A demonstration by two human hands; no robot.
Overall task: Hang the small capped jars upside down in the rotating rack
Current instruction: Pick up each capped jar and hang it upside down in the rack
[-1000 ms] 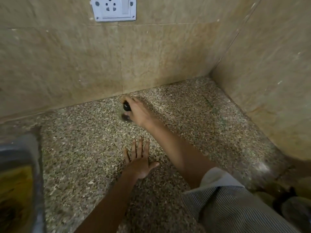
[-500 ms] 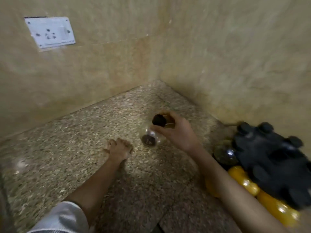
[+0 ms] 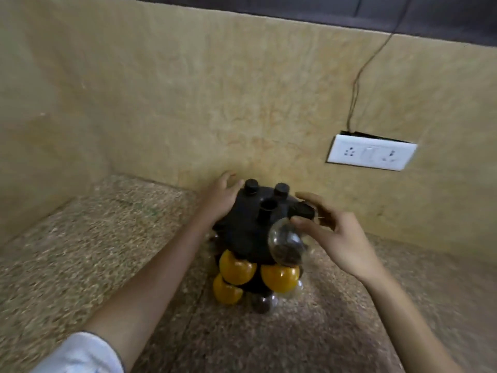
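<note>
Fingers [image 3: 305, 223] of the right hand [image 3: 336, 238] curl loosely around a small clear round jar [image 3: 286, 244] with dark contents; thumb and fingertips touch its upper side, and whether they bear its weight or only rest on it I cannot tell. That jar sits against the right front edge of the black plastic rotating rack [image 3: 250, 227], at the level of the rack's top tier. Left hand [image 3: 222, 197] lies flat on the rack's left upper side, fingers spread and bent over the dome, gripping nothing else. Two black caps [image 3: 251, 186] stand up from the top of the rack, with an open black socket [image 3: 269, 207] just in front of them. Below the dome hang round jars with yellow-orange contents [image 3: 236, 269], three visible, touching one another; a dark-filled clear jar [image 3: 263, 302] sits lowest, near the speckled stone surface [image 3: 107, 251]. Rack stands close to the beige tiled wall [image 3: 188, 103]. White socket plate [image 3: 371, 156] on the wall to the right, with a thin wire [image 3: 357, 82] rising from it. Image blurred; fine detail is uncertain.
</note>
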